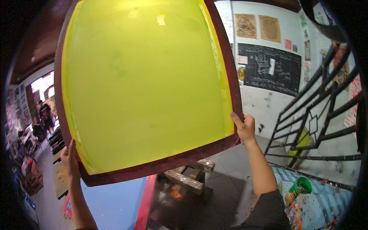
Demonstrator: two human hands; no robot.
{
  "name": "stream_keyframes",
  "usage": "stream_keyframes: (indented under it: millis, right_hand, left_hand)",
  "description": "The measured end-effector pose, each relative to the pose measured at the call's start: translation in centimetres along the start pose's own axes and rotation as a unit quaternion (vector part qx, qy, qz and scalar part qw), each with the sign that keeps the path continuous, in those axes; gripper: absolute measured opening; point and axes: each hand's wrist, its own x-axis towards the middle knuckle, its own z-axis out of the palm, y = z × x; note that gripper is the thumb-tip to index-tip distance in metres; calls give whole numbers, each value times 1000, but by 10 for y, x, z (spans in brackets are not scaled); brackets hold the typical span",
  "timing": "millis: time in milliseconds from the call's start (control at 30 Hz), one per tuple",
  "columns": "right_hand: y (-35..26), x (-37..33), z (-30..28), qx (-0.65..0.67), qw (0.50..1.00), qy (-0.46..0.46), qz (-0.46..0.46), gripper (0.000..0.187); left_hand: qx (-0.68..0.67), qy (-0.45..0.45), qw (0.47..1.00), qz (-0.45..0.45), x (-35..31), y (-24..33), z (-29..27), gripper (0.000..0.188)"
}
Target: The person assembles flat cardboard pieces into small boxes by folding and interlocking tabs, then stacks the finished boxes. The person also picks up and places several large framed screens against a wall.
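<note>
A large printing screen [145, 80] with yellow-green mesh and a dark red wooden frame fills the upper middle of the head view, held up and tilted. My left hand [70, 158] grips the frame's lower left corner. My right hand [243, 126] grips its lower right corner, thumb on the front face. Both forearms rise from the lower edge. The screen hides most of the room behind it.
Below the screen are a blue panel with a red edge [119, 201] and a paint-spattered wooden stand [188, 178] on dark floor tiles. A black metal stair railing [318, 115] runs on the right, above a green container [303, 186]. Posters hang on the white wall [264, 57]. People stand far left [44, 115].
</note>
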Motion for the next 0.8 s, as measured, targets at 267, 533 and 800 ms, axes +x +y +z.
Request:
stream_keyframes:
  millis: [267, 533, 800]
  right_hand:
    - [26, -13, -117, -27, 994, 103, 39, 36]
    - [76, -32, -216, -7, 979, 187, 77, 38]
    - [119, -36, -253, 14, 946, 271, 177, 48]
  left_hand:
    - [73, -40, 996, 36, 12, 9, 104, 49]
    - [121, -226, 949, 181, 21, 24, 229, 49]
    - [165, -321, 927, 96, -25, 126, 345, 50]
